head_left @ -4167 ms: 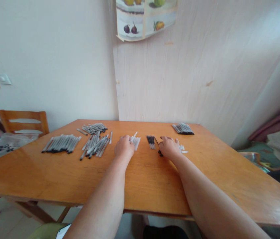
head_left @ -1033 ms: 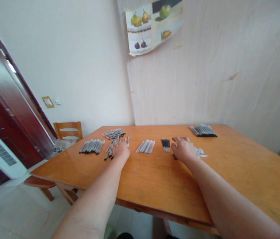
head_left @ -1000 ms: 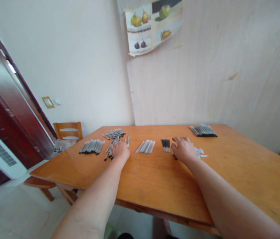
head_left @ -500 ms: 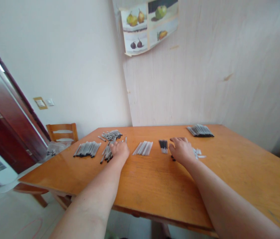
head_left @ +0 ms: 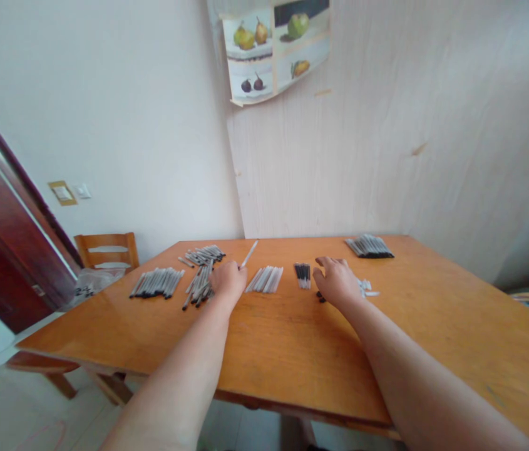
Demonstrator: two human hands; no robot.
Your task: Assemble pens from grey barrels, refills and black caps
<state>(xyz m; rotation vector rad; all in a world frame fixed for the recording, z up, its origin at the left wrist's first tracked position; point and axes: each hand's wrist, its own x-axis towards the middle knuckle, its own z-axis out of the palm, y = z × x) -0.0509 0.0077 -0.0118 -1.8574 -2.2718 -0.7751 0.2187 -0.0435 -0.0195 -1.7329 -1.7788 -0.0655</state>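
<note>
My left hand (head_left: 228, 280) is closed on a slim pale pen (head_left: 250, 252), which points up and away to the right. Just left of that hand lies a loose pile of pens (head_left: 198, 285) with dark ends. My right hand (head_left: 337, 280) hovers or rests at the right, fingers apart, with nothing seen in it. Small black pieces (head_left: 321, 297) lie under its thumb side, and small white pieces (head_left: 366, 287) show past its wrist. Between the hands are a row of clear tubes (head_left: 265, 280) and a row of black-and-clear refills (head_left: 302, 275).
A neat row of black-ended pens (head_left: 157, 283) lies at the left of the wooden table (head_left: 292, 351). Another stack of pens (head_left: 369, 246) sits at the back right. A wooden chair (head_left: 107, 250) with a plastic bag (head_left: 97, 279) stands beyond the left edge.
My left hand has closed on a pen from the loose pile and lifted it slightly. My right hand has barely moved. The whole view has shifted a little.
</note>
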